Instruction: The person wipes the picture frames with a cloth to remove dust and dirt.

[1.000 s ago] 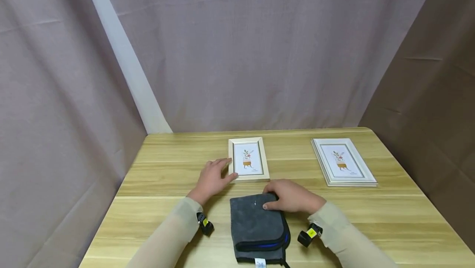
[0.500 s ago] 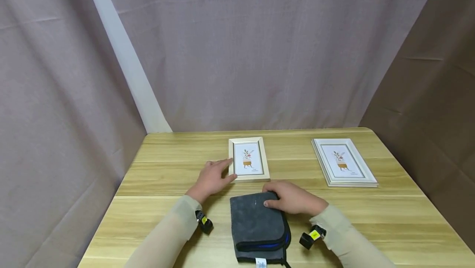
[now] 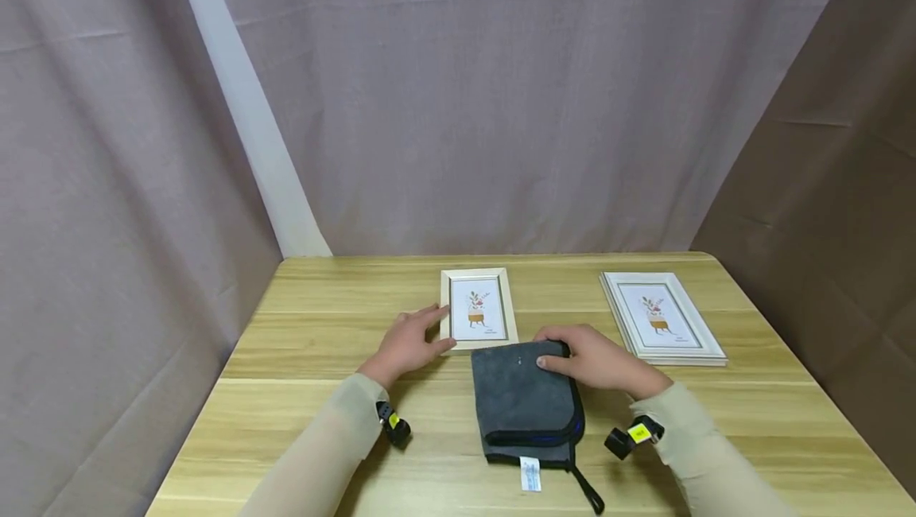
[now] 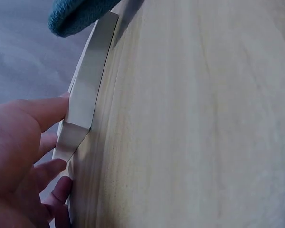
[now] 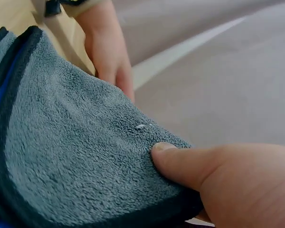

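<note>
A folded grey towel [image 3: 525, 394] with black trim, a blue inner side, a white tag and a black loop is at the middle front in the head view. My right hand [image 3: 590, 356] pinches its far right corner, thumb on top; the fingers beneath are hidden. Just beyond the towel lies a light wooden picture frame [image 3: 441, 286] with a flower-vase print. My left hand [image 3: 411, 340] holds this frame by its near left corner, thumb on one edge and fingertips round the other. In the left wrist view, a corner of the towel [image 4: 80, 15] hangs over the frame's side [image 4: 92, 71].
On the right of the wooden table [image 3: 343, 294] lie white picture frames [image 3: 704, 326], apparently stacked, the top one with a similar print. Grey curtains [image 3: 458, 103] hang behind and to the left, a brown one [image 3: 823, 207] to the right.
My right hand has moved the towel forward and to the right, up to the picture frame's near edge; its tag and loop now show fully. My left hand and the frames have stayed put.
</note>
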Motion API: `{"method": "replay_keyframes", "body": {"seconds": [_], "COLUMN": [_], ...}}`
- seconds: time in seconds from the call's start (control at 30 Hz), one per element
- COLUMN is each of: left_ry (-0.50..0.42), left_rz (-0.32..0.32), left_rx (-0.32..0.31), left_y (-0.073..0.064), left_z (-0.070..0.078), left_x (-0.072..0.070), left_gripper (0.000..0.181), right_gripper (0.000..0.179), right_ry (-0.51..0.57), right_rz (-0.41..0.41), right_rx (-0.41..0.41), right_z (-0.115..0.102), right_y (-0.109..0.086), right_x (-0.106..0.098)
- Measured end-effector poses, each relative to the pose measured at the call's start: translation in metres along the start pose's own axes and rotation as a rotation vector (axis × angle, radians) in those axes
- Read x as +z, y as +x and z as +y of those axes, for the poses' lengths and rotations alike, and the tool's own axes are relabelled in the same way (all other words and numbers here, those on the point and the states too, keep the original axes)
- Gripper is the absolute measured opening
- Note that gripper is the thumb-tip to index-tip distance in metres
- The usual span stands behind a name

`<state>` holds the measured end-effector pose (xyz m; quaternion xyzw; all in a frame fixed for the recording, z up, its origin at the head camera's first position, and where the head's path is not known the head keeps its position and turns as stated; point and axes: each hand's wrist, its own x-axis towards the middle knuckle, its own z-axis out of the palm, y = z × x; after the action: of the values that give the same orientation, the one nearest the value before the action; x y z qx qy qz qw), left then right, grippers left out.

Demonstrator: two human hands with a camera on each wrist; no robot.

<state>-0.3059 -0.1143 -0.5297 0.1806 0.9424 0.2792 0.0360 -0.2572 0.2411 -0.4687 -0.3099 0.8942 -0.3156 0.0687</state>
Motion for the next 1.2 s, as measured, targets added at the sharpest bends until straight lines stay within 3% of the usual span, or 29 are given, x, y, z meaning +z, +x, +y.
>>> {"method": "replay_keyframes", "body": {"seconds": [0.33, 0.6, 0.73, 0.9, 1.07, 1.2], "left_ry": [-0.051, -0.045, -0.048, -0.045, -0.039, -0.042], "left_rz": [-0.01, 0.002, 0.005, 0.018, 0.006, -0.004], "left_rx": [-0.025, -0.021, -0.021, -0.021, -0.039, -0.054], "left_y": [0.004, 0.002, 0.0, -0.001, 0.0, 0.002], "left_z": [0.004, 0.005, 0.003, 0.002, 0.002, 0.001], "left_x": [0.002, 0.001, 0.0, -0.002, -0.002, -0.002], "left_gripper": [0.074, 0.074, 0.075, 0.075, 0.083, 0.085], "right_gripper": [0.02, 0.029, 0.039, 0.035, 0.042, 0.048], "right_ry": [-0.079, -0.164, -0.357, -0.532, -0.591, -0.653], "right_rz": [0.096, 0.151, 0.206, 0.298, 0.202, 0.113], "right_rx": [0.138, 0.188, 0.203, 0.107, 0.054, 0.068], "right_z": [0.047, 0.06, 0.046, 0.007, -0.029, -0.037], "right_y": [-0.004, 0.001, 0.003, 0.007, 0.009, 0.012], "right_x": [-0.028, -0.022, -0.01, 0.008, 0.033, 0.05]}}
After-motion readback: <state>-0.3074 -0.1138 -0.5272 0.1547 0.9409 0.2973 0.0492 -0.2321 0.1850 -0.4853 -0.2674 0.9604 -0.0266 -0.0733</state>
